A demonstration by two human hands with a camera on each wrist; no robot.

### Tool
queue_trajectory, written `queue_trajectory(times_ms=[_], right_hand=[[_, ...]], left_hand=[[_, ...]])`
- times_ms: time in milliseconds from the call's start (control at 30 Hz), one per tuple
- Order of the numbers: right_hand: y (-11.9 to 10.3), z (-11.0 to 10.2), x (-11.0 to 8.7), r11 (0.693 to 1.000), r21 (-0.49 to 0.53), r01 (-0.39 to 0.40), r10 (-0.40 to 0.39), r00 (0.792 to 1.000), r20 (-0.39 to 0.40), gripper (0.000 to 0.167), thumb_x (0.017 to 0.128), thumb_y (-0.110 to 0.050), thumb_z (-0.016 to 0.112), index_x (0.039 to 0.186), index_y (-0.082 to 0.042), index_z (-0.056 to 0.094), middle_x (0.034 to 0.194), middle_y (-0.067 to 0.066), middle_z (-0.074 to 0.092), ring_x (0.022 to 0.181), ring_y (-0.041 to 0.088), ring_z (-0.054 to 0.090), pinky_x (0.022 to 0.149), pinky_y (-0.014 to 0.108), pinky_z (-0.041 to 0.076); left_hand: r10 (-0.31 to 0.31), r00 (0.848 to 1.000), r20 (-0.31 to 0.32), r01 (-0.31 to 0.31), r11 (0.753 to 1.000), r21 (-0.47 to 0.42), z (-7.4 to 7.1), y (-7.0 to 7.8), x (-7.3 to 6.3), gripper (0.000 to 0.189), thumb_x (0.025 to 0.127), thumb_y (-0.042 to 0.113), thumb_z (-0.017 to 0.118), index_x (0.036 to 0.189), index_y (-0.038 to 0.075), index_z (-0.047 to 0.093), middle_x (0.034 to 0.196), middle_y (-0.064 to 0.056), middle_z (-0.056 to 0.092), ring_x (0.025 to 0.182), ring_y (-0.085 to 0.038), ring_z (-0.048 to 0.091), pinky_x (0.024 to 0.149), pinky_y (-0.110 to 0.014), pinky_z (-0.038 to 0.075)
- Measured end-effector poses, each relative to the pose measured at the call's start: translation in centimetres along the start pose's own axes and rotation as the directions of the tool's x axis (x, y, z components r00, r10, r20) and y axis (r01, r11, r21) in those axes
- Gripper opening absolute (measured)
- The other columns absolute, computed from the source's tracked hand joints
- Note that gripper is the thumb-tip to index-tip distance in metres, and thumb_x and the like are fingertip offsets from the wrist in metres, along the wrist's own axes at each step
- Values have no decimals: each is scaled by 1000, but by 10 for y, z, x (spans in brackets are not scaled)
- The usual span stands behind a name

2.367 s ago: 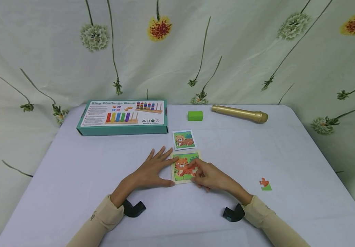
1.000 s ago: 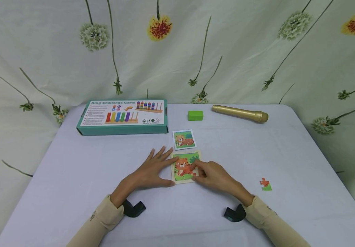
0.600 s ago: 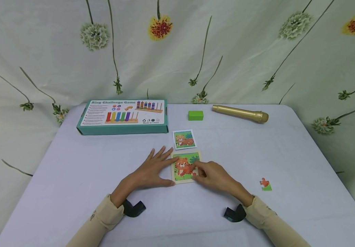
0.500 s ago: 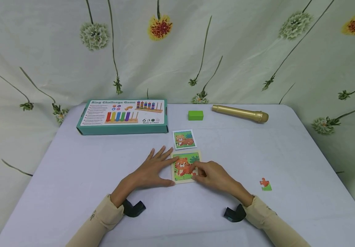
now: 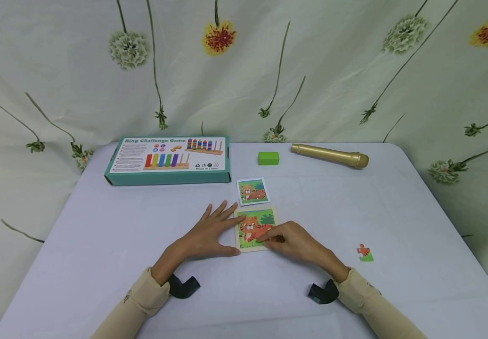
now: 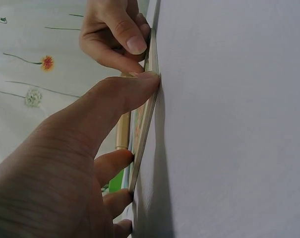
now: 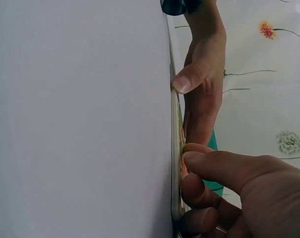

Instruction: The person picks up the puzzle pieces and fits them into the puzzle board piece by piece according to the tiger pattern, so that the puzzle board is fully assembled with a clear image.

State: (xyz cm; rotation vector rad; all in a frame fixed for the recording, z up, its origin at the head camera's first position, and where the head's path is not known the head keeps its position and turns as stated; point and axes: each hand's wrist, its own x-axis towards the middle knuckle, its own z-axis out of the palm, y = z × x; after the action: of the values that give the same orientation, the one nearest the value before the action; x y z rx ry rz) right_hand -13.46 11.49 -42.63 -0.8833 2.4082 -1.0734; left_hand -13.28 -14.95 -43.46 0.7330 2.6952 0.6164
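In the head view, a framed tiger puzzle (image 5: 250, 244) lies at the middle of the table. My left hand (image 5: 210, 235) is spread beside it, thumb at the lower left corner and index fingertip over the upper left of the picture. The left wrist view shows that thumb on the board's edge (image 6: 146, 116). My right hand (image 5: 292, 240) covers the lower right of the puzzle. Its thumb and index fingertips meet low on the picture, other fingers curled; whether they pinch a piece I cannot tell. A loose orange-and-green puzzle piece (image 5: 366, 254) lies off to the right.
A tiger picture card (image 5: 254, 191) lies just behind the puzzle. Farther back are a teal-edged Ring Challenge Game box (image 5: 167, 160), a green block (image 5: 268, 158) and a gold toy microphone (image 5: 329, 156). A flowered cloth (image 5: 333, 70) hangs behind the white-covered table (image 5: 142, 212).
My right index fingertip has slid down and left on the puzzle, closer to the thumb, and more of the tiger's body shows. The left hand and the loose piece have stayed put.
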Motion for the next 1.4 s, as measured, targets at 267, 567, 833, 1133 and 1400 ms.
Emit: queue_trajectory(times_ms=[267,567,833,1133,1400], right_hand=[[2,-2,-2,999,32,-4,3,1000,25,22,89,-11,68,109,-15,74,92,-5,71,66,3,48,56,16,41],[10,-10,-16,995,97,30,-27,999,-31,28,86,-7,70,114,-11,70,78,-7,59,65,5,49,57,19,43],[19,-33,-47,995,94,11,2,990,-138,35,85,-11,72,120,-13,66,105,1,66,91,17,61,77,30,53],[44,-64,-92,1000,14,8,-4,973,-231,44,84,-14,74,126,-9,61,124,6,62,113,18,57,90,36,51],[64,-78,-132,997,-63,-51,28,946,-322,47,85,-10,72,129,-7,57,125,9,60,102,16,57,81,26,51]], left_hand=[[0,1000,-3,0,1000,1,0,0,-1,87,75,55,72,149,25,37,161,-1,14,148,-25,-2,117,-53,-6],[26,1000,-16,-26,1000,0,-2,2,0,87,75,54,73,148,24,38,160,-4,16,148,-29,1,117,-55,-4],[23,1000,-14,-23,1000,-10,-2,2,-2,88,75,54,72,149,24,36,160,-3,15,148,-27,-1,117,-53,-6],[28,999,-20,-28,1000,-14,-1,1,-1,88,75,54,72,149,23,37,160,-4,15,148,-28,-1,117,-54,-5],[27,999,-18,-27,1000,-4,-1,1,-1,89,75,55,72,149,24,36,160,-3,15,148,-28,-1,117,-54,-5]])
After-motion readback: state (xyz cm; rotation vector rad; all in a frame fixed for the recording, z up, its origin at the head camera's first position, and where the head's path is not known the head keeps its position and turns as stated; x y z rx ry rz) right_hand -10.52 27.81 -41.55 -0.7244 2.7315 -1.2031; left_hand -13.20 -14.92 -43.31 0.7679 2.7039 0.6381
